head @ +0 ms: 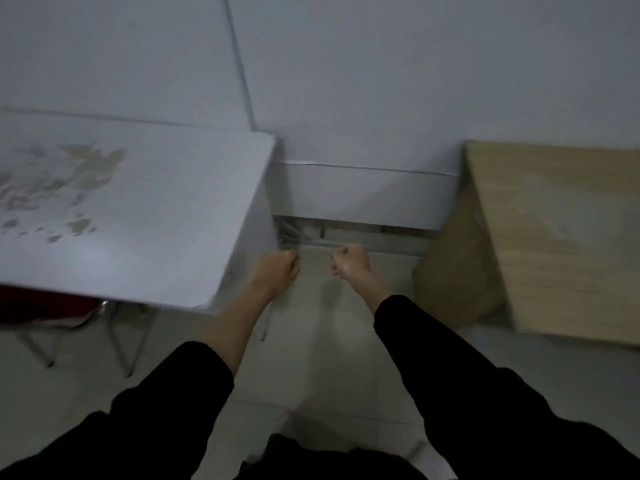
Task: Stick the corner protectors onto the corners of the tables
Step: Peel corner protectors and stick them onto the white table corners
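Apparently between corners: left hand [277,271], right hand [349,263] fisted, contents indiscernible; next, white table [156,216] corner at nine o'clock.

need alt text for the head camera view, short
Two bare hands, left and right, both curled closed, reach into the gap between a stained white rectangular table and a light wooden table. No corner protector is visible.

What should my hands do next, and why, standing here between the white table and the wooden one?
Probably bring the left hand to the white table at its near corner, the closest one. Both hands, the right hand too, are curled in the gap over the floor, touching neither table. Whether they hold a protector cannot be seen, so check first.
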`<action>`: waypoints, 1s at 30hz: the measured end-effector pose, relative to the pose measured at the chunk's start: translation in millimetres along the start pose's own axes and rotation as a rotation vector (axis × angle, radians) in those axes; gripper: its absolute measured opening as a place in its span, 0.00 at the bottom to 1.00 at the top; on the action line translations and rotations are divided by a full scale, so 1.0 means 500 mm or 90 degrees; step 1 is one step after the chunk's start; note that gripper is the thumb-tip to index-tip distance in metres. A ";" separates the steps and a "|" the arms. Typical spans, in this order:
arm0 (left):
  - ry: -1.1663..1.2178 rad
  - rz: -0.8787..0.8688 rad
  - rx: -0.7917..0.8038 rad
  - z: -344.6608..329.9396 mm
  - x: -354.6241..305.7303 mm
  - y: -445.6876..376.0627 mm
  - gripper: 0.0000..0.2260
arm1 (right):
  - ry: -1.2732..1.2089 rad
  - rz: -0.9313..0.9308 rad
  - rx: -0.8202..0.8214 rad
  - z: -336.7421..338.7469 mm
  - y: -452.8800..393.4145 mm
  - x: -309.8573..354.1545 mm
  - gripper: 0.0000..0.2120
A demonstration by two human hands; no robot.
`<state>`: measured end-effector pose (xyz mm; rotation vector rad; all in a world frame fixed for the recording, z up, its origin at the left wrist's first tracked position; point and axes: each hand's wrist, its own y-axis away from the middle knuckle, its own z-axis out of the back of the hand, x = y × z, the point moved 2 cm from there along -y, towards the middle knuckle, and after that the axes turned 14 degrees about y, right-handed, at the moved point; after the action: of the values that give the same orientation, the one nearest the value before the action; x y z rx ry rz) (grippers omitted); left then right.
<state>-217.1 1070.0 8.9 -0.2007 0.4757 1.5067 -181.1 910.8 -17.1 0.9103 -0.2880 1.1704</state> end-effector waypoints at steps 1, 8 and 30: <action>0.002 -0.014 0.007 -0.010 -0.052 -0.021 0.13 | 0.002 0.007 -0.027 0.051 -0.006 -0.028 0.15; 0.029 -0.229 0.065 -0.164 -0.547 -0.118 0.14 | 0.038 -0.069 -0.202 0.503 0.036 -0.300 0.12; 0.130 -0.568 0.263 -0.572 -1.633 -0.196 0.11 | -0.041 -0.347 -0.499 1.272 0.125 -1.019 0.07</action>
<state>-166.6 203.9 80.7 -0.2021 0.7264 0.5020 -282.9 106.7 88.4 0.2915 -0.4709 0.4467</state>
